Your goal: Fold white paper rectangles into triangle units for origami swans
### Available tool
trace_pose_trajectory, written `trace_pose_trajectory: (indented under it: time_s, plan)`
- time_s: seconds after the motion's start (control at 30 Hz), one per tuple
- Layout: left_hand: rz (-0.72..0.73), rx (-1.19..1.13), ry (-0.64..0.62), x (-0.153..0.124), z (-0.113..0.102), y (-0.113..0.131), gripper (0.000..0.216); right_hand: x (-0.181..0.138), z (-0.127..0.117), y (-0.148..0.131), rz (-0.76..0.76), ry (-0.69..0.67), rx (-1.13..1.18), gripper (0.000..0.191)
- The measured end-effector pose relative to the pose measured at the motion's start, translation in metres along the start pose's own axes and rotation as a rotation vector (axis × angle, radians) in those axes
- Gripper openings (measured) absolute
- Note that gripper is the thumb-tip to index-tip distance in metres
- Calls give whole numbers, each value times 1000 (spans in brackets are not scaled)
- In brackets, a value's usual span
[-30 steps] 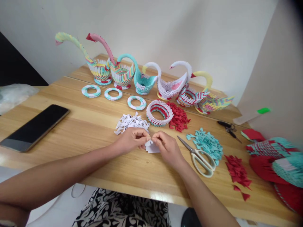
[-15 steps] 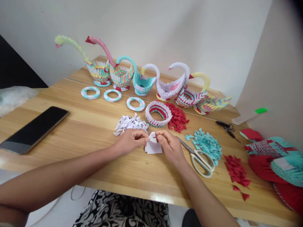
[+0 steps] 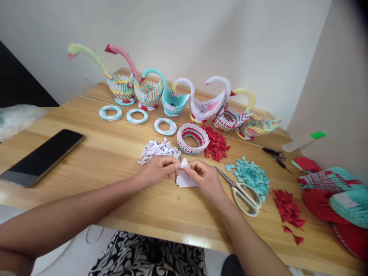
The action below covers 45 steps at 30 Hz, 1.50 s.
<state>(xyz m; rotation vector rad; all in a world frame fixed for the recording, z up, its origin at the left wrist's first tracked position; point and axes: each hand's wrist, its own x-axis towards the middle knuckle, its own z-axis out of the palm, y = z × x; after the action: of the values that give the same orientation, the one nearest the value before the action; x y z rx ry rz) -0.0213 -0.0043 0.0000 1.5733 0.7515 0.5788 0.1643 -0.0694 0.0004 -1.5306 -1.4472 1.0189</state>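
Between my fingertips is a small folded piece of white paper (image 3: pixel 184 163), pointed at the top. My left hand (image 3: pixel 162 168) pinches its left side, and my right hand (image 3: pixel 202 176) pinches its right side with thumb and fingers. Just beneath them, white paper slips (image 3: pixel 186 180) lie on the wooden table (image 3: pixel 138 214), partly covered by my fingers. A pile of white folded triangles (image 3: pixel 156 149) is behind my left hand. Beyond my hands stands a round ring of folded paper pieces (image 3: pixel 193 138) in white, red and teal.
Scissors (image 3: pixel 244 195) lie right of my right hand, beside teal triangles (image 3: pixel 251 176). Red triangles form one pile (image 3: pixel 215 143) at the back and another (image 3: pixel 288 209) at right. Several paper swans (image 3: pixel 175 103) line the back, with flat rings (image 3: pixel 165 126) before them. A phone (image 3: pixel 43 157) lies left.
The paper between my fingers now shows a smaller, pointed shape. My right thumb and fingers have shifted slightly left onto it, and my hands are closer together.
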Motion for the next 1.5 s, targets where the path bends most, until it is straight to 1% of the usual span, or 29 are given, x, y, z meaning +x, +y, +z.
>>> trace_pose_trajectory:
  time_s: [0.17,0.33,0.43,0.57,0.7,0.87,1.0,1.07,1.27,1.4,1.5]
  plan:
    - [17,94,34,0,1,0,22,-1,0,-1,-7,-10,-28,18]
    - [127,248,82,-2,2,-4,23,-1,0,-3,-26,-35,-54,17]
    - [158,290,104,-3,3,-5,21,-2,-1,-3,-30,-22,-70,17]
    - [154,224,89,-3,3,-5,19,-2,-2,-2,-25,-10,-86,19]
    - [84,121,53,-1,3,-3,19,-1,-2,-3,-39,-35,-92,21]
    - [-23,-3,-7,-1,3,-1,19,-3,-2,-7,-90,-46,-73,36]
    - [-24,-5,-21,-2,4,-2,16,-3,1,-3,-44,-14,6,29]
    - [-18,-2,-21,-3,5,-2,15,-2,4,0,-20,17,31,28]
    - [-71,-43,2,-5,9,6,12,-1,10,0,-9,88,81,28]
    - [-47,-56,26,-6,10,7,14,1,6,1,34,95,225,28]
    - [-48,-54,20,-5,9,5,16,2,3,1,49,80,323,28]
